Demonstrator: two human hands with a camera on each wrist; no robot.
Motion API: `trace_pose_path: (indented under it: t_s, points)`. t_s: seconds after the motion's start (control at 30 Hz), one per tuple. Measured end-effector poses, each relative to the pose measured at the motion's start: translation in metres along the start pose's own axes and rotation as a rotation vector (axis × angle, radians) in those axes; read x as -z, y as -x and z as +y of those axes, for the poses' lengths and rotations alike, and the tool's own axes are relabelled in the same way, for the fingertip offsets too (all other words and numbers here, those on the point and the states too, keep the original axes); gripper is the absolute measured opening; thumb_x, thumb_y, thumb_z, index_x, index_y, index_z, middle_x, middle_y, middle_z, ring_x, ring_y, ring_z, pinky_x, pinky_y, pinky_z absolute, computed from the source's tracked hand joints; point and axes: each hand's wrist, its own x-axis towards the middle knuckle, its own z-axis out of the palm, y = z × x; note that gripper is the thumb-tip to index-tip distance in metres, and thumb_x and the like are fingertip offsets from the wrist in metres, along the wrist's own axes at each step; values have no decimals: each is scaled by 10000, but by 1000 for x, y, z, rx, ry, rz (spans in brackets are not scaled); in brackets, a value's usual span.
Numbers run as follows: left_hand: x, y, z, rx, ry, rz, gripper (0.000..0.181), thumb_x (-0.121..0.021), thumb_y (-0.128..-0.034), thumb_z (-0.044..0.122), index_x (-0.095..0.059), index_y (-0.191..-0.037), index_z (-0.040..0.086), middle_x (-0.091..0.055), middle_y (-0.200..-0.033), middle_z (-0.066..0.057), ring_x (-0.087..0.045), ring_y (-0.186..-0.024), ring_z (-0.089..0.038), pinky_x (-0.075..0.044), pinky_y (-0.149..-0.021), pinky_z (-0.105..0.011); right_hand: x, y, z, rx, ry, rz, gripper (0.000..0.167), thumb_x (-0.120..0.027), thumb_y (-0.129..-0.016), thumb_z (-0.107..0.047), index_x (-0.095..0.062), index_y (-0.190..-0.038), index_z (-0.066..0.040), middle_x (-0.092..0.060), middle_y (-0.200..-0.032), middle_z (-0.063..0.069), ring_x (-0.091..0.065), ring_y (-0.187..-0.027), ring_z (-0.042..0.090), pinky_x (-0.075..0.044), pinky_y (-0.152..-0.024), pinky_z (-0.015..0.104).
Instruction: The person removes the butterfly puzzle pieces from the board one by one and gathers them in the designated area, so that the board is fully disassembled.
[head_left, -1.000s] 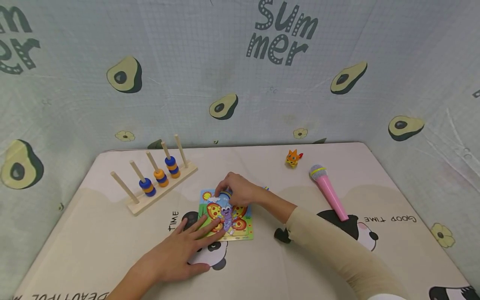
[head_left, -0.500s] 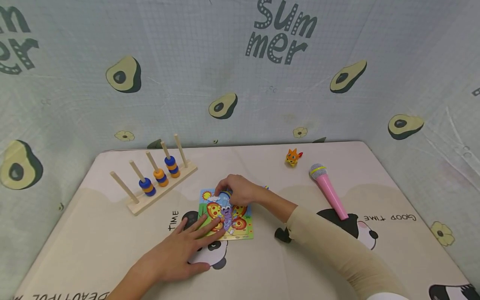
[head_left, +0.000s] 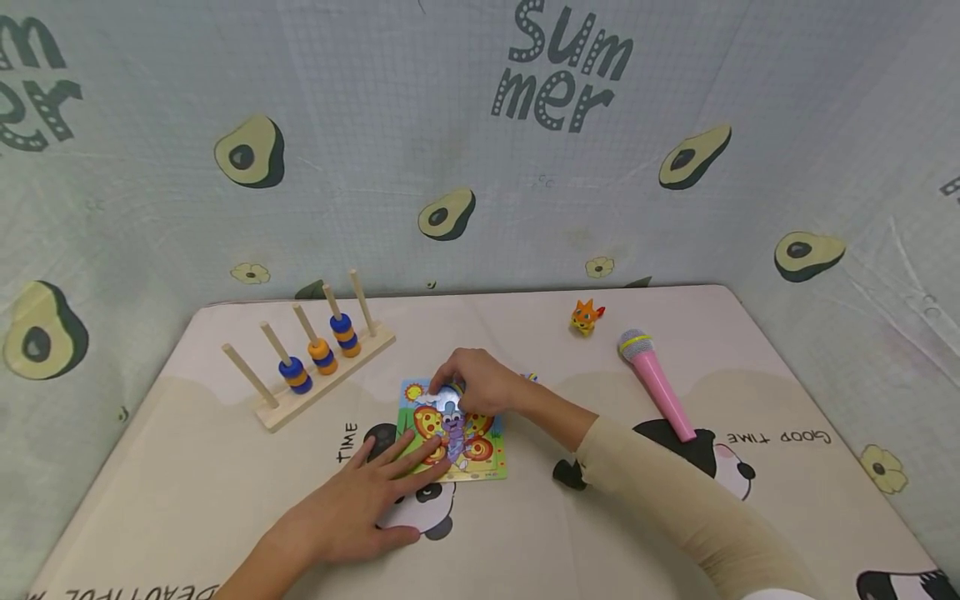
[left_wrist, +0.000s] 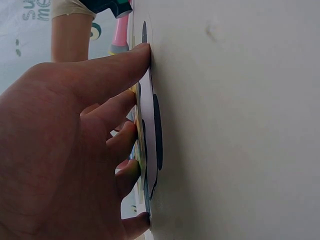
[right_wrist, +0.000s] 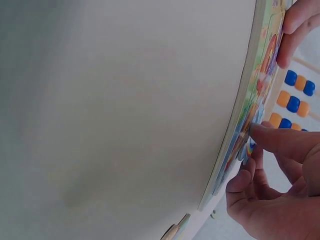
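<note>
A butterfly jigsaw puzzle [head_left: 489, 468] in a flat board lies on the table. My right hand [head_left: 480, 382] pinches a blue puzzle piece [head_left: 450, 400] at the puzzle's upper part. In the right wrist view, the thumb and fingers hold that piece, with a rainbow stripe on it, slightly raised at the puzzle's surface; whether any edge is seated cannot be told. My left hand [head_left: 348, 508] has spread, straight fingers resting on the puzzle's lower left. Its thumb lies on the tablecloth, and the left wrist view shows the fingertips [left_wrist: 131, 131] along the board's edge.
A wooden peg stand [head_left: 330, 385] with blue and orange rings is at the left. An orange toy figure [head_left: 585, 317] sits at the back, and a pink microphone [head_left: 660, 387] lies at the right. A small colourful item [head_left: 532, 377] shows partly behind the right wrist.
Both hands stay almost where they were. The pinched puzzle piece now shows a brighter glare, as if tilted slightly.
</note>
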Motion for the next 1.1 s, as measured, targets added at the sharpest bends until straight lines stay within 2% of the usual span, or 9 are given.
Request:
trace_pose_path:
  t_s: [0.23, 0.43, 0.6, 0.83, 1.1]
  points:
    - [1, 1, 0, -6, -2, 0, 758, -677, -958, 524, -335, -1625, 411, -229, -1740, 83, -121, -1628, -347, -104, -1189, -801, 0, 5, -3, 16, 8, 22, 450, -691, -781, 121, -787, -1164, -94, -759, -1168, 29, -618, -1158, 194, -540, -981, 353]
    - [1, 0, 1, -3, -3, -7, 757, -670, -957, 535, -330, -1624, 422, -221, -1741, 94, -117, -1630, -341, -101, -1192, -798, 0, 8, -1, -18, 4, 32, 497, -766, -792, 71, -756, -1243, -136, -683, -1227, 39, -604, -1127, 188, -538, -945, 325]
    - [1, 0, 1, -4, -2, -5, 757, -676, -953, 534, -336, -1621, 425, -217, -1742, 96, -124, -1629, -344, -104, -1189, -800, 0, 8, 3, -46, -14, 39, 544, -826, -783, 18, -720, -1295, -134, -655, -1203, 55, -614, -1058, 191, -550, -887, 298]
    - [1, 2, 0, -10, -7, 5, 756, -676, -953, 543, -343, -1620, 420, -222, -1741, 93, -136, -1625, -353, -110, -1186, -803, 0, 8, 7, -54, -31, 61, 475, -851, -777, -25, -735, -1233, -87, -709, -1160, 36, -631, -1045, 182, -553, -956, 344]
    - [1, 1, 0, -11, -8, 6, 755, -674, -956, 537, -337, -1621, 422, -213, -1742, 103, -128, -1628, -345, -111, -1189, -800, 0, 8, 5, -92, -47, 44, 465, -851, -788, -14, -761, -1233, -114, -709, -1173, 34, -615, -1015, 161, -559, -886, 314]
